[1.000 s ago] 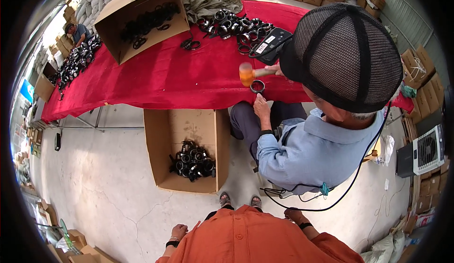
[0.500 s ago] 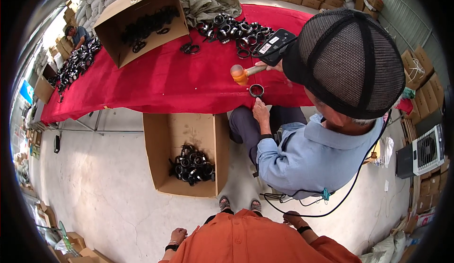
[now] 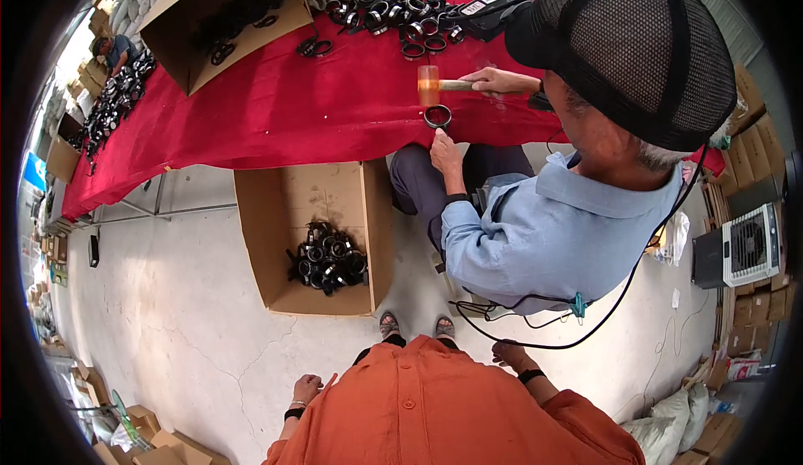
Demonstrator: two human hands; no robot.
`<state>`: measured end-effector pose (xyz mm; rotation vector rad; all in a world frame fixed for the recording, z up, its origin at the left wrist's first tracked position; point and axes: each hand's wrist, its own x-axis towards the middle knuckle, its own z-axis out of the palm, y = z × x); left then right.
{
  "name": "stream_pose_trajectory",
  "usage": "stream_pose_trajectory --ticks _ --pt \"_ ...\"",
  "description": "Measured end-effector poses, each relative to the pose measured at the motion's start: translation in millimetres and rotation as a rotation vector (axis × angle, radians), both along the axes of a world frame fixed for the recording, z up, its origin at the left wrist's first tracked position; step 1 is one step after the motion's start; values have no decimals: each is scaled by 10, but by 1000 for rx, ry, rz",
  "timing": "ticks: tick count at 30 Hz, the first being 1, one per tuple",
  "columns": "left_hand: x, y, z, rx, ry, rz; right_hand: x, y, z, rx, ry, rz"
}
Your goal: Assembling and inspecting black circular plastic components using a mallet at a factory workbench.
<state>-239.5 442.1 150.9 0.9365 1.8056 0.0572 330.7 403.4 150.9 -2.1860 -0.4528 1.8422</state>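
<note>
My left hand [image 3: 307,388] hangs beside my orange shirt, loosely curled, and nothing shows in it. On the other side my right hand [image 3: 508,353] also hangs with relaxed fingers and holds nothing I can see. Both hands are over the floor, apart from the table. In front of me a seated co-worker in a blue shirt [image 3: 552,231] holds a black and silver ring clamp [image 3: 437,117] on the red cloth with one hand. The co-worker's other hand grips a mallet [image 3: 429,85] with an orange head, just above the ring.
A carton [image 3: 251,239] of black ring parts stands on the floor before me. Another tilted carton [image 3: 180,63] and a pile of rings [image 3: 393,13] lie on the red-covered table [image 3: 276,114]. A black cable [image 3: 602,323] loops behind the co-worker; an air cooler [image 3: 744,247] stands right.
The whole view has shifted, so the table sits higher in the picture. The co-worker's mallet has turned and come directly over the ring. My hands still hang at my sides.
</note>
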Motion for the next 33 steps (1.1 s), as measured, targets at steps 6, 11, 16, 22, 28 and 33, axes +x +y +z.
stream_pose_trajectory --ticks 6,11,16,22,28,33 --pt "-23 34 -73 -58 -44 157 67 -34 -137 -91 -46 66" --pt "-113 20 -160 -119 -44 158 153 -60 -277 13 -7 342" --pt "146 69 281 32 93 -15 -42 122 -55 -34 -59 159" --pt "145 125 53 -65 71 59 162 -23 -405 124 -149 740" --pt "-226 -180 -600 28 137 -96 234 -105 -652 217 -223 1031" --pt "-4 -14 -211 21 -25 122 357 -351 -1140 243 -194 805"
